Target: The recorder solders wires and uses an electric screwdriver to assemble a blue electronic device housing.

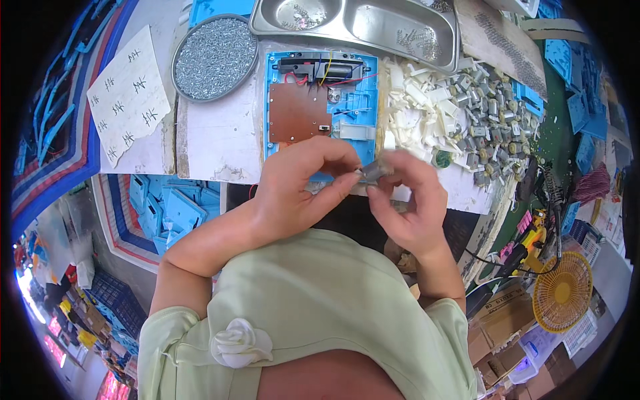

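Between the thumb and fingers of my right hand is a small silver motor. The fingers of my left hand are pinched together at the motor's left end, on a tiny pale part too small to name. Just beyond my hands lies a blue plastic casing holding a brown circuit board, a black module and thin coloured wires. To the right of the casing, white plastic pieces and many loose motors are heaped together.
A round dish of small screws stands left of the casing. A metal tray with small parts sits at the back. Marked paper lies at left, above a bin of blue casings. At right are a cable and a yellow fan grille.
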Tool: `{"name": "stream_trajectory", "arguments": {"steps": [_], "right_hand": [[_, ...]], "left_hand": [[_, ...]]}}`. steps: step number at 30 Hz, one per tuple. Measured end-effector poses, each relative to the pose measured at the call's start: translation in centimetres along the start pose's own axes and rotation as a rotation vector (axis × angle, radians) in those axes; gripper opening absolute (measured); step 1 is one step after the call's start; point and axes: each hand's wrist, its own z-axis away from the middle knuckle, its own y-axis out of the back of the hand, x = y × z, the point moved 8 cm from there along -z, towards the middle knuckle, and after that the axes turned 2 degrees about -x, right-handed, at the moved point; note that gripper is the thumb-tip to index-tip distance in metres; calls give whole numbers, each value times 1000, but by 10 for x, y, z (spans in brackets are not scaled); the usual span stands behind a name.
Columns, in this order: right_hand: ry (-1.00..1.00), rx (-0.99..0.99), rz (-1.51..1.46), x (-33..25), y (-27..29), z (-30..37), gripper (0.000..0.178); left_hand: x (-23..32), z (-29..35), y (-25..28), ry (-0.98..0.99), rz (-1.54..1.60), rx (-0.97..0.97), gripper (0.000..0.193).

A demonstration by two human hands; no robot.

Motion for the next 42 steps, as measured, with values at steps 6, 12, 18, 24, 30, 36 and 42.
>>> {"name": "stream_trajectory", "arguments": {"steps": [6, 12, 18, 24, 30, 36, 42], "right_hand": [[-241, -191, -125, 4, 0, -19, 47], [196, -130, 176, -26, -2, -24, 39], [356, -133, 349, -43, -10, -21, 40], [421, -145, 448, -48, -12, -15, 41], [394, -46, 419, -38, 1, -17, 36], [62, 118, 184, -3, 47, -12, 35], [-53, 136, 159, 7, 62, -27, 32]], "left_hand": [[17, -2, 4, -349, -321, 32, 28], [10, -4, 12, -224, -180, 4, 25], [7, -3, 16, -150, -153, 28, 22], [3, 4, 19, -123, -140, 52, 19], [-5, -3, 29, -13, -145, 134, 23], [9, -50, 22, -292, -844, 77, 33], [12, -48, 9, -418, -924, 11, 29]]}}
